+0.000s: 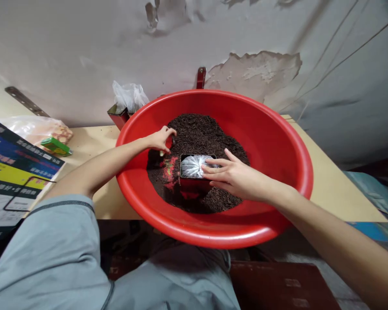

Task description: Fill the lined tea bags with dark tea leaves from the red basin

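A large red basin [268,129] holds dark loose grains [200,129], like dry tea leaves. Among them stands a small tin [194,189] with a gathered clear plastic bag [192,165] at its opening. My right hand [231,174] rests over the right side of the bag, fingers spread and pointing left. At the left side of the grains, my left hand [161,140] has curled fingers around a small reddish round thing, partly hidden by the hand.
Behind the basin's left rim stands another tin [118,116] with a white plastic bag [129,95]. On the left are a green box [56,146], a clear bag [35,127] and a printed carton [16,172]. The tabletop [336,189] meets a peeling wall.
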Available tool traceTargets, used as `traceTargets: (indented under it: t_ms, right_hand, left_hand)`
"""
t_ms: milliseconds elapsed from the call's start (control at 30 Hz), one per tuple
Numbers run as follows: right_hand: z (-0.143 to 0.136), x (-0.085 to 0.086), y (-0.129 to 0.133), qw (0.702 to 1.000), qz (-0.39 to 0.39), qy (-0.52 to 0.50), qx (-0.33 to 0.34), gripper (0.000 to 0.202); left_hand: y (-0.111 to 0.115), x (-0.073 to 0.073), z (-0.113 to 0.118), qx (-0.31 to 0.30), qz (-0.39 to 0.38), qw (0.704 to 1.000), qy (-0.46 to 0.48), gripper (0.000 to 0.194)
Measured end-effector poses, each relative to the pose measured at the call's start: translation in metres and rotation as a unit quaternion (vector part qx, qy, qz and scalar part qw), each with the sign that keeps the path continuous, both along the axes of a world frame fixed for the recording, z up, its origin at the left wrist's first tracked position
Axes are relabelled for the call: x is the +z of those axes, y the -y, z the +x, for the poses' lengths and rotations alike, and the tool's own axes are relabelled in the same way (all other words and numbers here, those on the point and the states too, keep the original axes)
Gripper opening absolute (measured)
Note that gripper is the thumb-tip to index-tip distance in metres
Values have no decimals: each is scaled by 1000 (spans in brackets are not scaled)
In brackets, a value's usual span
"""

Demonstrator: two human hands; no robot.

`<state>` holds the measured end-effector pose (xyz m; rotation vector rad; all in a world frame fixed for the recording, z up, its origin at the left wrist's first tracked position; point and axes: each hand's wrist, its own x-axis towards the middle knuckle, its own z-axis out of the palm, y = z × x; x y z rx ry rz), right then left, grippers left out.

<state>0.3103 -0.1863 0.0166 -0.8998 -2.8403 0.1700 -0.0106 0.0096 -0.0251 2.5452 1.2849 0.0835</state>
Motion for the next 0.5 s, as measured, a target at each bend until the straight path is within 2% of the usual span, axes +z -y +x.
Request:
traceTargets:
  t_ms: [100,167,367,500]
  right_hand:
    - [-2,0,2,1000,15,-9,5,33]
    - [-3,0,3,1000,25,-12,7,31]
    - [-5,1,12,999,47,17,-10,34]
    - [-6,-3,27,995,68,54,-41,51]
  left_hand:
    - [-3,16,-6,60,28,980,189,74]
    - [-2,24,-7,72,37,963,255,69]
    - [16,48,0,34,111,952,285,67]
    - [59,58,21,33,52,934,352,68]
